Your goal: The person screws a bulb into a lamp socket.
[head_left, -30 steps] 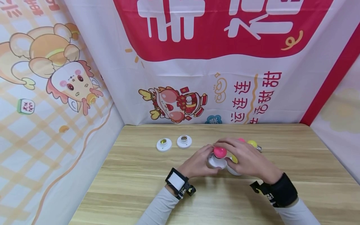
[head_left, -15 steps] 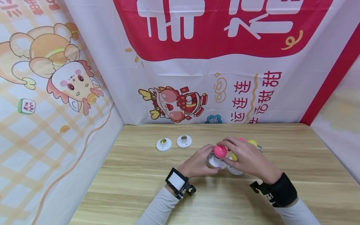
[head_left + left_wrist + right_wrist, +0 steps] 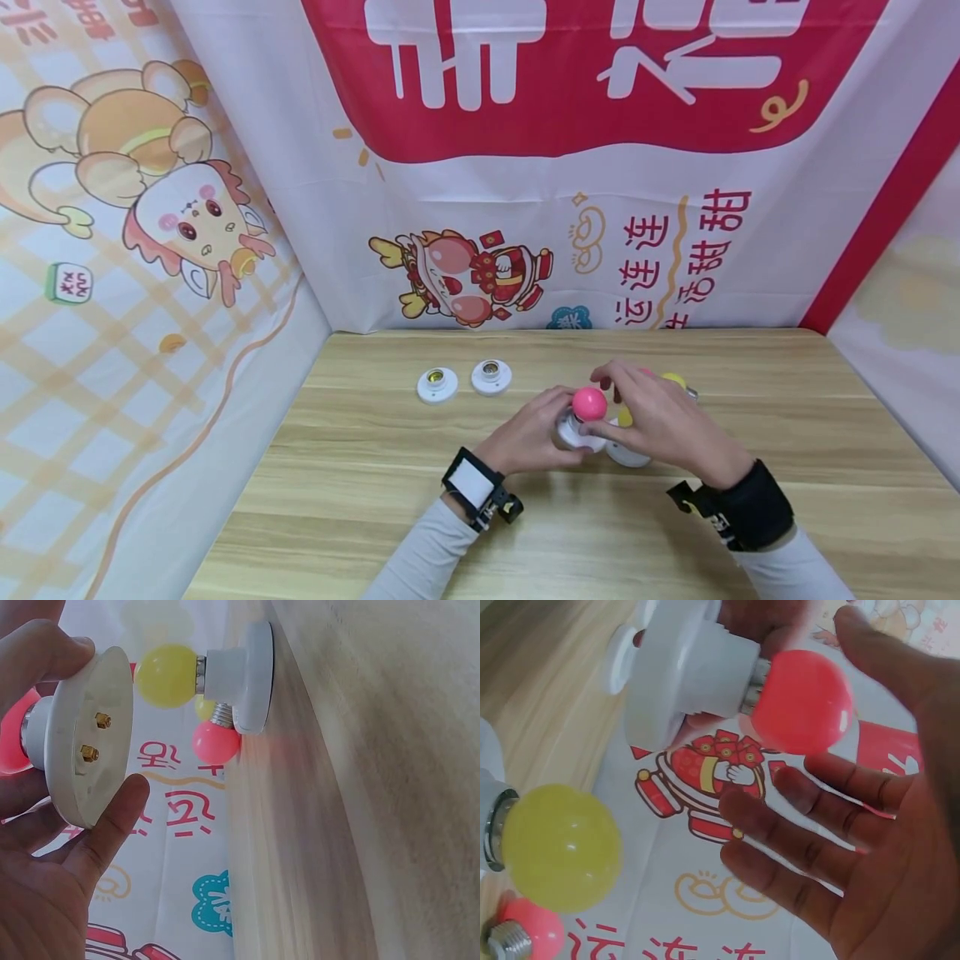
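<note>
My left hand (image 3: 528, 433) holds a round white lamp socket (image 3: 105, 735) by its base, above the table. Brass screws show on the socket's underside in the left wrist view. A pink bulb (image 3: 589, 404) sits in this socket, tilted toward my right hand (image 3: 667, 417). Around the bulb, the right hand's fingers are spread and loosely bent; a gap shows between the fingertips and the bulb in the right wrist view. Whether the right thumb touches the socket rim, I cannot tell. Beside it, a yellow bulb (image 3: 562, 847) stands in another white socket (image 3: 630, 454), partly behind my right hand.
Two white sockets without bulbs, one farther left (image 3: 437, 386) and one nearer the middle (image 3: 491, 377), lie toward the table's back. A loose pink bulb (image 3: 216, 742) and a loose yellow bulb (image 3: 673, 380) lie behind the right hand. A printed cloth (image 3: 465, 192) hangs behind the table.
My right hand's fingers have loosened from around the pink bulb and drawn back to the right, baring more of it. The left hand keeps its hold on the socket.
</note>
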Tool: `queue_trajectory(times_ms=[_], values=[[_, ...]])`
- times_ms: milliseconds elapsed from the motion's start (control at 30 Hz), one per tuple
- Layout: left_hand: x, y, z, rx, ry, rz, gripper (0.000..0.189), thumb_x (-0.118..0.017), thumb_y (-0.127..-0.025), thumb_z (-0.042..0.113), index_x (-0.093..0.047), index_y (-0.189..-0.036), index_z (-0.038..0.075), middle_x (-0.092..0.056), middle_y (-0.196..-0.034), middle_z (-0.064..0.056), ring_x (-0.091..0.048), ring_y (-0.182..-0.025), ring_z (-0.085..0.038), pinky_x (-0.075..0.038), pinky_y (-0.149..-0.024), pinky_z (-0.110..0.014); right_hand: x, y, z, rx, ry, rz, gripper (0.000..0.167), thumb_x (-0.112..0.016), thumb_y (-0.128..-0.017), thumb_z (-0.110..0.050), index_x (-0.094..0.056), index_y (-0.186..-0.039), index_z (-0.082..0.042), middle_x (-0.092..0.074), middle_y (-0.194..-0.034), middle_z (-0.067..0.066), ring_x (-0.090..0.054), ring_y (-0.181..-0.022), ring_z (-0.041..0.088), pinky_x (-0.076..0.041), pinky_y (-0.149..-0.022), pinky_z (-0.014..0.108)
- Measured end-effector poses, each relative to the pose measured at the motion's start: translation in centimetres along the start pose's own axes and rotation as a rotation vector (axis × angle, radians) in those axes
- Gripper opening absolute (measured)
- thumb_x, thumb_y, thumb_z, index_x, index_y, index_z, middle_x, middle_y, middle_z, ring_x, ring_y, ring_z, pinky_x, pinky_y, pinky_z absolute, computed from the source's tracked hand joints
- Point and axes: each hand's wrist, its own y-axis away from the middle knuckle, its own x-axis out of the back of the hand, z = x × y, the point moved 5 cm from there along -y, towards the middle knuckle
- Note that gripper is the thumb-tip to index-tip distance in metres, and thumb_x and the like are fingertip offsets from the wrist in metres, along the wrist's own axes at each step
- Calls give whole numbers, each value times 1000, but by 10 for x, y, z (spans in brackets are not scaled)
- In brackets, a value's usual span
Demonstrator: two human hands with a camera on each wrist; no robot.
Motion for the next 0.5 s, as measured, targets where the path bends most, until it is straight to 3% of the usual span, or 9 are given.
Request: queue_trajectory(times_ms=[167, 300, 500], values=[[1, -1, -1, -6, -5, 1, 77, -91, -85, 24, -53, -151, 11, -61, -147, -5, -61, -134, -14, -50, -115, -21, 5, 1, -2, 66, -47, -3, 58, -90, -85, -26, -64, -135, -15, -67, -132, 5, -68, -112, 22, -65, -92, 44], [2, -1, -2, -5, -14, -8, 81, -90, -86, 25, -49, -155, 10, -60, -148, -7, -61, -135, -14, -49, -115, -22, 5, 1, -4, 139, -69, -22, 63, -87, -84, -8, -65, -142, -19, -63, -147, 5, -63, -132, 30, -58, -107, 58], [2, 0, -1, 24, -14, -20, 81, -90, -86, 25, -49, -154, 10, -61, -146, -6, -62, -131, -14, -51, -113, -21, 1, 1, -8, 214, -80, -45, 61, -84, -84, 1, -69, -140, -19, -66, -145, 3, -64, -133, 28, -61, -104, 52]])
